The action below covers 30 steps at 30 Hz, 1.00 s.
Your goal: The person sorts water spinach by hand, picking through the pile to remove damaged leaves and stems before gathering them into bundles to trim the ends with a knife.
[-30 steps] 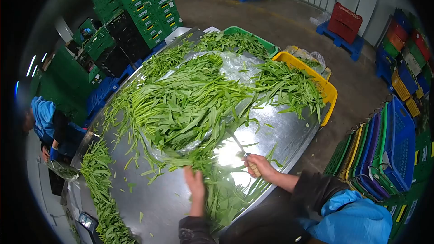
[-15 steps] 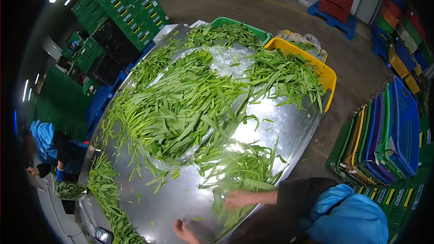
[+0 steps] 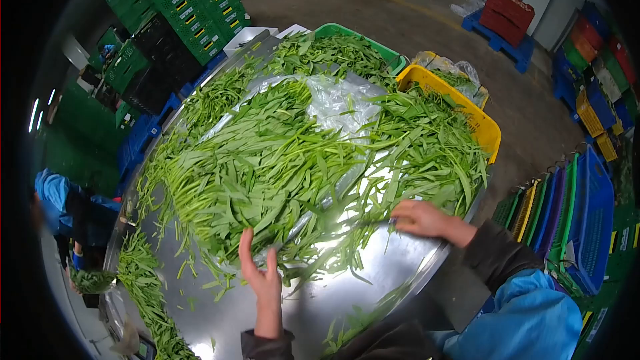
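Observation:
Long leafy green stalks (image 3: 233, 167) are heaped on a shiny metal table (image 3: 260, 307), partly over a clear plastic sheet (image 3: 340, 107). My left hand (image 3: 260, 270) is at the near edge of the heap, thumb and finger spread apart, with nothing visible between them. To the right, my right hand (image 3: 419, 219) hovers over the table with its fingers curled together around something dark and thin, blurred, beside a second pile of leaves (image 3: 433, 140).
A yellow crate (image 3: 490, 130) and a green crate (image 3: 397, 60) stand at the far table edge. Upright coloured crates (image 3: 590, 220) are at the right. Another person in blue (image 3: 60, 193) works at the left, near a strip of greens (image 3: 143, 280).
Both hands have moved up and away from the near table edge, the right one also rightwards. The loose leaves near my right hand have shifted up towards the right pile.

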Motion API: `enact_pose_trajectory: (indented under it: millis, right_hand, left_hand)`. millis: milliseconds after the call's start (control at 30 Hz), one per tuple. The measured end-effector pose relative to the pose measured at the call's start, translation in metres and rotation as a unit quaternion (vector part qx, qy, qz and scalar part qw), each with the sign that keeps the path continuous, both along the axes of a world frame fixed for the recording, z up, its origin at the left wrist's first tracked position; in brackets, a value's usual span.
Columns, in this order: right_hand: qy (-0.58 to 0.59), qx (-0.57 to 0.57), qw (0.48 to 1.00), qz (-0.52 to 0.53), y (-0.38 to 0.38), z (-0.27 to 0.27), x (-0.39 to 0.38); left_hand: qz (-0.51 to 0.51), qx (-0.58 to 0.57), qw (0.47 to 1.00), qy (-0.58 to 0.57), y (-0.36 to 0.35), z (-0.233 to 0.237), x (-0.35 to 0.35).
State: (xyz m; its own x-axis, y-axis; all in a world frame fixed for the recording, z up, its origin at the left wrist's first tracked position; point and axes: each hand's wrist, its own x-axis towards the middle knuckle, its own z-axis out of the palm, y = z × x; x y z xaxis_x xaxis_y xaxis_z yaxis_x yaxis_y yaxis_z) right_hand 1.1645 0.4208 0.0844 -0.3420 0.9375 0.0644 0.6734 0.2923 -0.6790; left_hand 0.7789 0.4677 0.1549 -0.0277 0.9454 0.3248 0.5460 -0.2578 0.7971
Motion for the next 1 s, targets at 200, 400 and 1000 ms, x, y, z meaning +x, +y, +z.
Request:
enact_pose_trajectory:
  millis: [200,400,1000]
  right_hand:
    - [-0.056,0.039,0.998,0.005,0.033,-0.004,-0.023]
    - [-0.005,0.125,0.988,-0.086,0.136,0.031,-0.029]
    - [0.068,0.062,0.996,-0.011,0.198,0.051,-0.034]
  left_hand:
    - [-0.103,-0.054,0.989,0.090,0.111,0.005,0.059]
    - [-0.102,-0.121,0.972,0.175,0.174,-0.028,0.082]
    - [-0.173,0.038,0.935,0.307,0.124,-0.038,0.103]
